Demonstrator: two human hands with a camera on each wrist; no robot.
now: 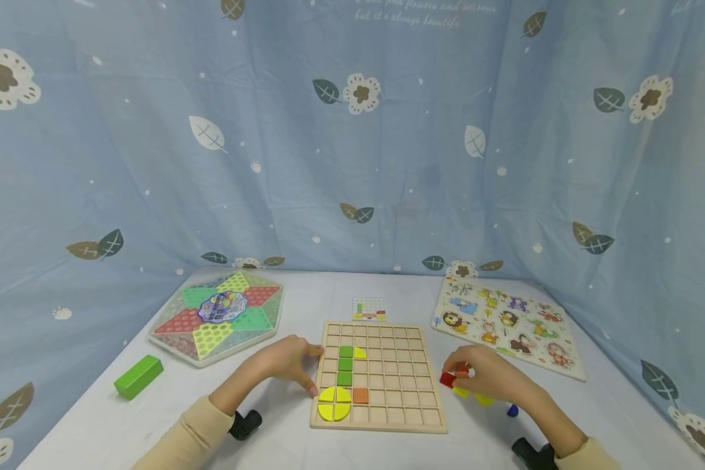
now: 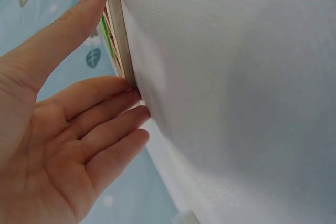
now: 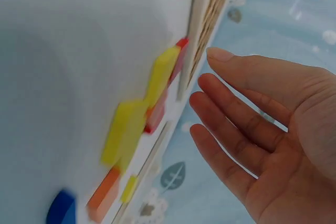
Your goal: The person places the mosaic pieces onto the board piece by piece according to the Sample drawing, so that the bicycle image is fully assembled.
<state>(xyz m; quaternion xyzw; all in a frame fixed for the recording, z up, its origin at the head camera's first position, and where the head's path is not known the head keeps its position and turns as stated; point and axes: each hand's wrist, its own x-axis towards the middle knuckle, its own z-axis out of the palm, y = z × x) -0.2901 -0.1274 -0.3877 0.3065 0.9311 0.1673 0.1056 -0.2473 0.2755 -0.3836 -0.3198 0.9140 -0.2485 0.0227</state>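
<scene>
A wooden grid board lies in the middle of the head view. It carries green squares, an orange square, a yellow quarter-circle and yellow pieces forming a circle. My left hand touches the board's left edge, thumb and fingers spread along it. Over the loose blocks to the board's right hovers my right hand; the right wrist view shows its fingers loosely bent, holding nothing. Near it are a red block, yellow blocks, an orange block and a blue piece.
Behind the board lies a small pattern card. A star-patterned board game and a green box are on the left. An animal puzzle board lies at the right rear, before a blue curtain.
</scene>
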